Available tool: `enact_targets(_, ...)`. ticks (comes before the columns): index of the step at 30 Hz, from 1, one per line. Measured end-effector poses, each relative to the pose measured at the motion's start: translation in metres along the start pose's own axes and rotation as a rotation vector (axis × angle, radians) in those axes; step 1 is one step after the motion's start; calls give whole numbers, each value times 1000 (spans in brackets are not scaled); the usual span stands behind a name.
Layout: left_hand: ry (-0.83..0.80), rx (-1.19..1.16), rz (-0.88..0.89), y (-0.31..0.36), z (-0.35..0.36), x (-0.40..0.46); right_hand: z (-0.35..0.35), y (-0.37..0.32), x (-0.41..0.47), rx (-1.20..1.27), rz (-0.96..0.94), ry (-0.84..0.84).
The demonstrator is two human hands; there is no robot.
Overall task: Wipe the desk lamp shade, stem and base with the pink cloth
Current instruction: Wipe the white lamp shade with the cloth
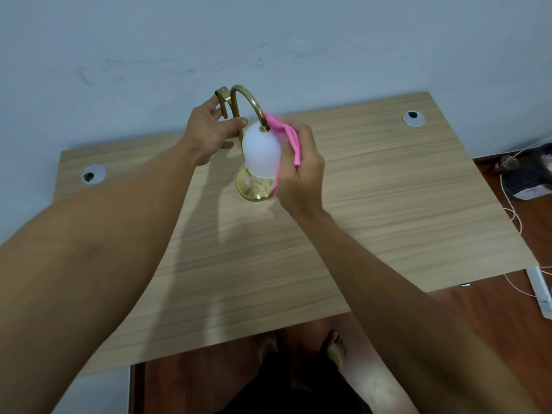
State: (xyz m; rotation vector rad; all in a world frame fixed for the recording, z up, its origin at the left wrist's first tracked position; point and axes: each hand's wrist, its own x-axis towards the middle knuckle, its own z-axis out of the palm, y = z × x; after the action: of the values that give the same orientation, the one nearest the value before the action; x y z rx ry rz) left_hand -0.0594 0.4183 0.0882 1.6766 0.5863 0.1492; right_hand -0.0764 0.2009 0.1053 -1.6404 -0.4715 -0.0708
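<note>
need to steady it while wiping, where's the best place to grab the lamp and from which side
Grip the straight upright part of the brass stem, coming from the left as the left hand does. It is a thin bar fingers can close around, and this leaves the smooth round shade free for the pink cloth in the right hand.

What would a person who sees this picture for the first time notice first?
Most striking is the pink cloth in the right hand, pressed against the right side of the white lamp shade at the desk's centre. The left hand steadies the curved brass stem, and the brass base stands on the wooden desk.
</note>
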Motion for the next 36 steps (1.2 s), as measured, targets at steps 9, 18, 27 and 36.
enact_targets(9, 55, 29, -9, -1, 2, -4, -1, 26, 43, 222, 552, 56)
enact_targets(18, 316, 47, 17, -10, 20, -4, 5, 20, -18, 32, 247, 296)
enact_targets(27, 523, 95, -1, -5, 41, -12, 30, 19, -19, 136, 362, 463)
enact_targets(36, 615, 69, -42, 2, 53, -19, 67, 4, -48, 195, 518, 332)
